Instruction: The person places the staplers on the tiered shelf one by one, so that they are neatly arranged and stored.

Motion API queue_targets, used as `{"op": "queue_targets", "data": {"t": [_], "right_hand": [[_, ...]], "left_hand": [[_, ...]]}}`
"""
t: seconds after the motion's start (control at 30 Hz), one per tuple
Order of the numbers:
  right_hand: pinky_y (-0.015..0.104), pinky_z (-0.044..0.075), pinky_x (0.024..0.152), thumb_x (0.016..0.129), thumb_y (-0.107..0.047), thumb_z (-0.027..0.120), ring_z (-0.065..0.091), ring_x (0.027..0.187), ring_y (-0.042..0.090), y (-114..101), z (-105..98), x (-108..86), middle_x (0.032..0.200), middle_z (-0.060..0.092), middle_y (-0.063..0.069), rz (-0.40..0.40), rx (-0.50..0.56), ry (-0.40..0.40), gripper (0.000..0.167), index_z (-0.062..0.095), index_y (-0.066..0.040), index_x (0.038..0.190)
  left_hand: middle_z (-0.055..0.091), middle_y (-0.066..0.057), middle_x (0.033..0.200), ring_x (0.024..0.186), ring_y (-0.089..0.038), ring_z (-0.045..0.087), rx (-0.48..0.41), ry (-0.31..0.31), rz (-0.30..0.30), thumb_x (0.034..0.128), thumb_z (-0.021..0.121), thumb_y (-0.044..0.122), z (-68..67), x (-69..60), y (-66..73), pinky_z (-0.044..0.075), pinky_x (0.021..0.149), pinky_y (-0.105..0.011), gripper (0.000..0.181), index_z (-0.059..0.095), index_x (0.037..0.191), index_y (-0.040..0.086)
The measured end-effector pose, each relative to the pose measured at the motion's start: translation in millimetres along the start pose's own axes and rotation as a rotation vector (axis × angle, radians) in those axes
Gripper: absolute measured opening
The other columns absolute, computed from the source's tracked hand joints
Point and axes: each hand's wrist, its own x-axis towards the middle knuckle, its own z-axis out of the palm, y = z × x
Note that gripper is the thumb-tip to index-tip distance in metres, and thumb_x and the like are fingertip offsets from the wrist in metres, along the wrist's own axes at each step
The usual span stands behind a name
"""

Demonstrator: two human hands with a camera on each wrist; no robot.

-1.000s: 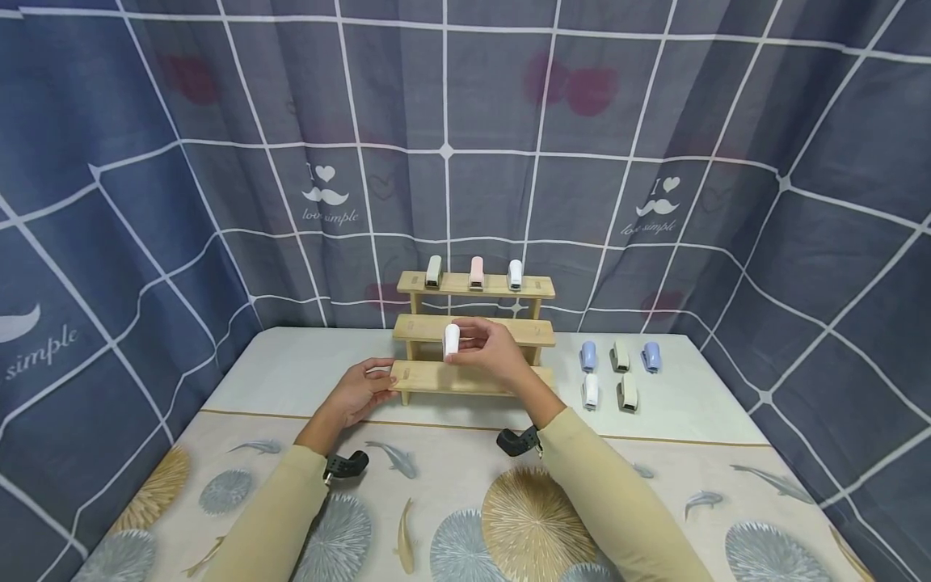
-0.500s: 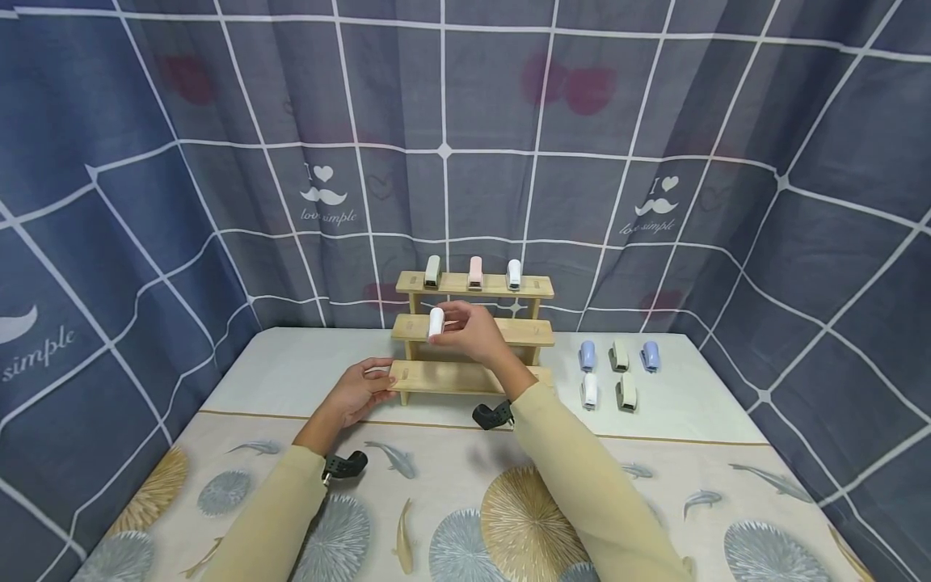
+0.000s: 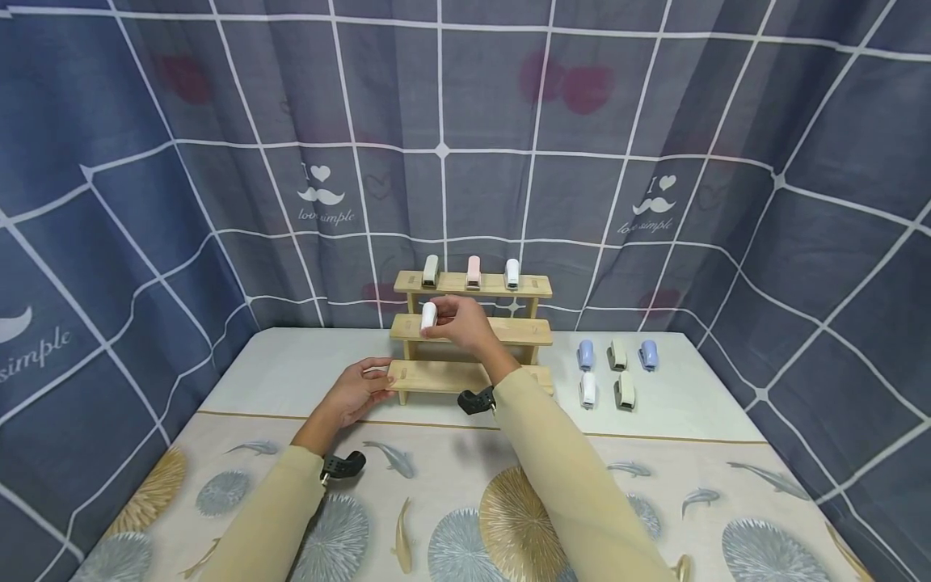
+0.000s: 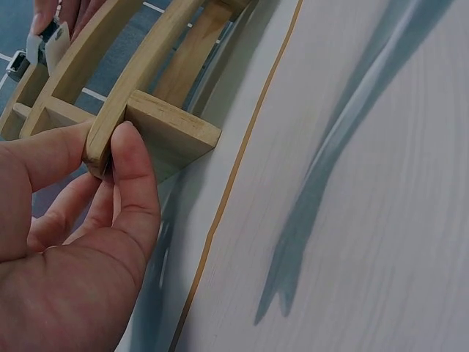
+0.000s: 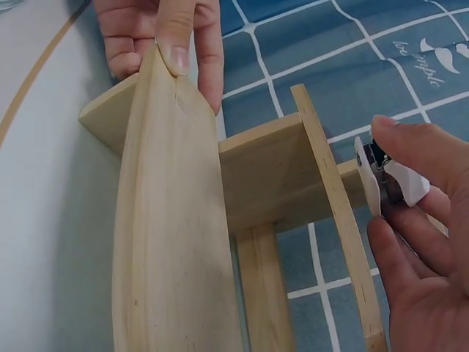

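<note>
My right hand point(image 3: 465, 326) pinches a white mini stapler point(image 3: 428, 315) over the left end of the middle tier of a wooden three-step stand point(image 3: 436, 377). In the right wrist view the stapler point(image 5: 370, 182) sits between thumb and fingers, close to the tier's edge; whether it touches the wood I cannot tell. My left hand point(image 3: 358, 392) grips the left end of the lowest tier, thumb on one face and fingers on the other, as the left wrist view shows on the board point(image 4: 110, 121). The top tier carries a cream stapler point(image 3: 431, 272), a pink stapler point(image 3: 473, 273) and a white stapler point(image 3: 512, 275).
Right of the stand, on the white tabletop point(image 3: 669, 412), are two blue staplers point(image 3: 585, 356), two cream staplers point(image 3: 624, 391) and a white stapler point(image 3: 587, 390). A patterned cloth point(image 3: 407, 517) covers the front. A checked curtain point(image 3: 378, 105) hangs behind and at both sides.
My right hand has carried the white stapler leftward and slightly back, from in front of the middle tier to over its left end. My left hand has kept its grip on the stand.
</note>
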Motion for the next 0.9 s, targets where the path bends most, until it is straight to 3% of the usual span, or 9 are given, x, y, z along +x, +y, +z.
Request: {"op": "queue_targets", "data": {"t": [0.9], "right_hand": [[0.031, 0.060, 0.098, 0.078, -0.012, 0.090, 0.069, 0.119, 0.030, -2.6, 4.7, 3.6, 0.128, 0.070, 0.018, 0.023, -0.039, -0.003, 0.066, 0.062, 0.003, 0.136]], "left_hand": [[0.063, -0.004, 0.102, 0.079, -0.010, 0.068, 0.025, 0.009, -0.005, 0.0994, 0.059, -0.005, 0.6, 0.0, 0.3, 0.062, 0.074, -0.020, 0.057, 0.035, 0.151, -0.006]]}}
